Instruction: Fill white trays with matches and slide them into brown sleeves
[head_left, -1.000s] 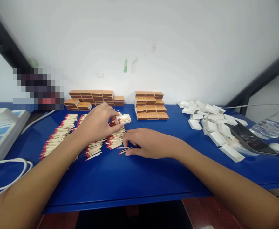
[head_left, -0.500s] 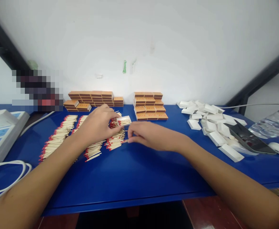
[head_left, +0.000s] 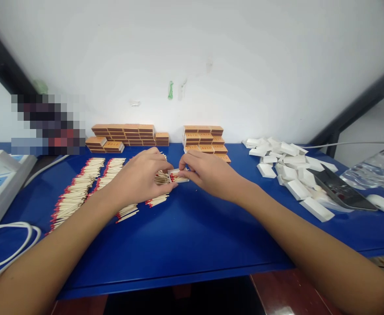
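A white matchbox tray (head_left: 181, 179) with red-tipped matches in it is pinched at its left end between the thumb and fingers of my left hand (head_left: 145, 173). My right hand (head_left: 208, 174) is closed over the tray's right part, thumb and fingertips pressed in on matches (head_left: 175, 176) there. Under and beside my left hand lie rows of loose matches (head_left: 75, 190) with red heads, partly covered by that hand and forearm.
Stacks of orange-brown matchboxes (head_left: 123, 133) stand against the wall, more matchboxes (head_left: 203, 139) behind my right hand. To the right lie a heap of white trays (head_left: 288, 164), a phone (head_left: 343, 188), a mouse (head_left: 381, 203) and a plastic bottle (head_left: 372, 168). A power strip (head_left: 6, 183) sits left.
My right hand has moved up from the match pile to the tray, bringing matches with it. The tray has shifted slightly right and down in my left hand.
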`<state>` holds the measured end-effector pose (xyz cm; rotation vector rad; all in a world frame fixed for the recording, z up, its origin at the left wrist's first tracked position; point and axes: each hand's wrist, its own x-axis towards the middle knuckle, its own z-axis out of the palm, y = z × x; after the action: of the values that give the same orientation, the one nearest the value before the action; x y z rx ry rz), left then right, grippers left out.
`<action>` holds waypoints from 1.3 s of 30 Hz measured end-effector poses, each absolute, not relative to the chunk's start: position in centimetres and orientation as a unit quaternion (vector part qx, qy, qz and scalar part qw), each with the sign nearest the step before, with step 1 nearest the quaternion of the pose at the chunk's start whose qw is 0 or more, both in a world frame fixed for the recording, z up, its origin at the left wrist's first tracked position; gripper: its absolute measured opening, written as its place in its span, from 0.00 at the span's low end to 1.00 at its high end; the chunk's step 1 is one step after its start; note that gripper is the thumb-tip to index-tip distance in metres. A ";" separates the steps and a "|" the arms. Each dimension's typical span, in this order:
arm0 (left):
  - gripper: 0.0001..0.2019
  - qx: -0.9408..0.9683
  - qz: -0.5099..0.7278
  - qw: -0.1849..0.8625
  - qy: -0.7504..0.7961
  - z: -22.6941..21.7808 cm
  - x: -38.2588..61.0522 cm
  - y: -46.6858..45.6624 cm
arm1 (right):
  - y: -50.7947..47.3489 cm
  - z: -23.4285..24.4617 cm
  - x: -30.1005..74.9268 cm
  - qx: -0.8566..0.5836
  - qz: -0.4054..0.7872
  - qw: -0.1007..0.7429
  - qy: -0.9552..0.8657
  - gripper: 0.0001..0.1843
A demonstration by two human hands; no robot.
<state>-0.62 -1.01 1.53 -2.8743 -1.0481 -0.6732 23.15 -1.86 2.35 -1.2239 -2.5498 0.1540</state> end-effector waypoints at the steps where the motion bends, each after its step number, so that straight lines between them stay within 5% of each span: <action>1: 0.14 -0.917 -0.215 0.003 -0.335 1.5 -0.7 -1.0 | -1.8 2.4 23.3 -0.426 0.054 0.162 -0.888 0.07; 22: 0.15 -0.912 -0.244 0.003 -0.330 1.9 -0.9 -1.0 | -0.7 1.5 23.9 -0.374 0.097 0.238 -0.891 0.08; 31: 0.16 -0.899 -0.247 0.048 -0.359 1.9 -1.5 -0.3 | -1.4 1.2 22.9 -0.371 0.082 0.398 -0.835 0.10; 39: 0.17 -0.861 -0.289 0.079 -0.412 1.5 -1.8 0.1 | -4.2 -1.6 20.0 -0.245 0.187 0.191 -0.932 0.02</action>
<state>-1.82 0.13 1.53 -2.5749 -1.2329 -0.8636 19.95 -4.18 -1.62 -0.6876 -2.6181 0.5251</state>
